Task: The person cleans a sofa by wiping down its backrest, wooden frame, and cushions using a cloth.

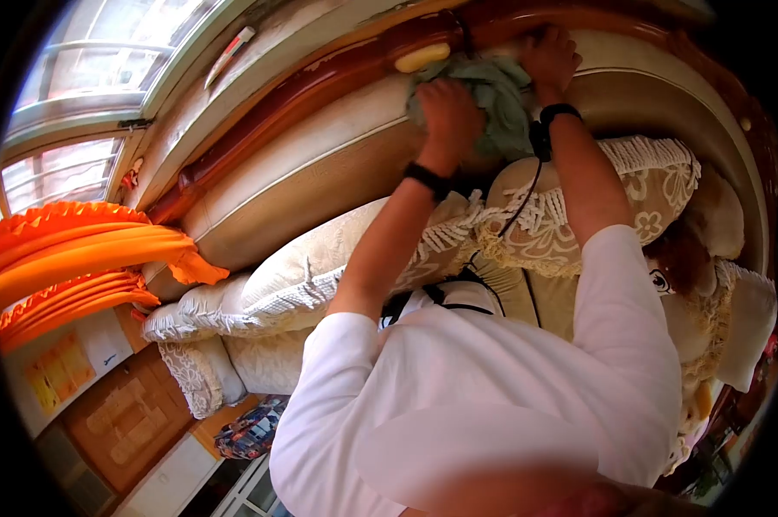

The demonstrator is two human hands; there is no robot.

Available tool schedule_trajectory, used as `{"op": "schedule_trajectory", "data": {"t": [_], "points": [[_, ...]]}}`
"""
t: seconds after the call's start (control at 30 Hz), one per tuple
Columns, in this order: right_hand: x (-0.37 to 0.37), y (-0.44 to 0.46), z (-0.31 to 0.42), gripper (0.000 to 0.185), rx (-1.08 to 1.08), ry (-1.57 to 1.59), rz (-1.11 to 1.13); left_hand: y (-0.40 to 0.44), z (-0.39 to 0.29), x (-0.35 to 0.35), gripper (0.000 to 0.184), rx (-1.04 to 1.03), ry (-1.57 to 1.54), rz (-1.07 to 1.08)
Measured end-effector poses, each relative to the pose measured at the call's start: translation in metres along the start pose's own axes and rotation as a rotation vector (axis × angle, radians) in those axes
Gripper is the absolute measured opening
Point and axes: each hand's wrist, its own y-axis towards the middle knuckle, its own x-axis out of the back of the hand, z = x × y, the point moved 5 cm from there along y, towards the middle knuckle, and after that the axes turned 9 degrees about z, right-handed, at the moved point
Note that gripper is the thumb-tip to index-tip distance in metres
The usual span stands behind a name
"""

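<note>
My left hand (451,119) presses on a crumpled grey-green cloth (503,102) against the top of the sofa's padded back (337,164), its fingers bent into the folds. Just right of the cloth, my right hand (551,62) rests at the sofa's dark wooden rail (320,86), fingers a little apart and nothing seen in them. A yellow oval piece (422,58) lies along the rail near the cloth. Both wrists wear black bands, and a thin black cord (527,194) hangs down from the right one.
Fringed, patterned cushions (570,215) line the sofa below my arms. A brown-and-white plush toy (686,250) sits at the right. Orange curtains (87,250) hang at the left beside a window (104,60). A white-and-red tube-like item (230,56) lies on the sill.
</note>
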Motion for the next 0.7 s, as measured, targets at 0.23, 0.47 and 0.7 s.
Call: {"op": "schedule_trajectory", "data": {"t": [0.23, 0.47, 0.7], "points": [[0.004, 0.0, 0.001, 0.047, 0.0, 0.058, 0.092, -0.018, 0.049, -0.001, 0.053, -0.087, -0.386, -0.032], [0.037, -0.009, 0.019, 0.051, -0.033, 0.056, 0.133, -0.149, 0.229, -0.02, 0.056, 0.448, -0.408, 0.049], [0.065, -0.036, 0.056, 0.084, -0.086, 0.088, 0.599, -0.254, 0.372, -0.066, 0.068, 1.133, -0.543, 0.099]]}}
